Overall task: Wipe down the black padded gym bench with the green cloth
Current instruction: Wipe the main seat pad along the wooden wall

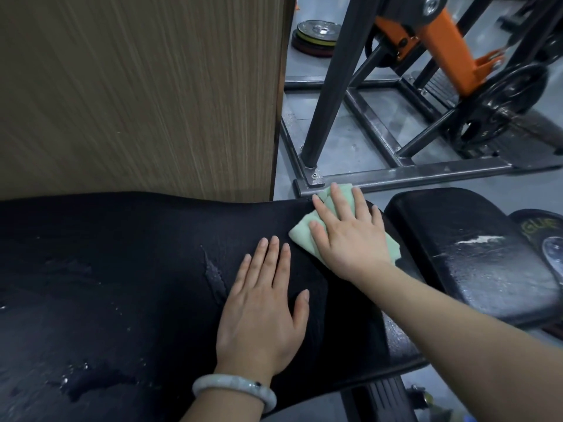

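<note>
Bench pad: the black padded desk fills the lower left of the head view, its surface torn and scuffed in places, with pale specks and wet-looking patches.
Green cloth: the folded green cloth lies on the far right end of the long pad, at its edge.
Right hand: the right hand lies flat on the cloth, fingers straight and spread, pressing it down.
Left hand: the left hand rests palm down on the bare pad just beside the cloth, fingers straight, holding nothing; a pale bangle circles the wrist.
Seat pad: a second black pad sits to the right, worn white in spots.
Surroundings: a wood-grain panel stands behind the pad; a grey steel frame, an orange machine part and stacked weight plates sit on the floor beyond.
</note>
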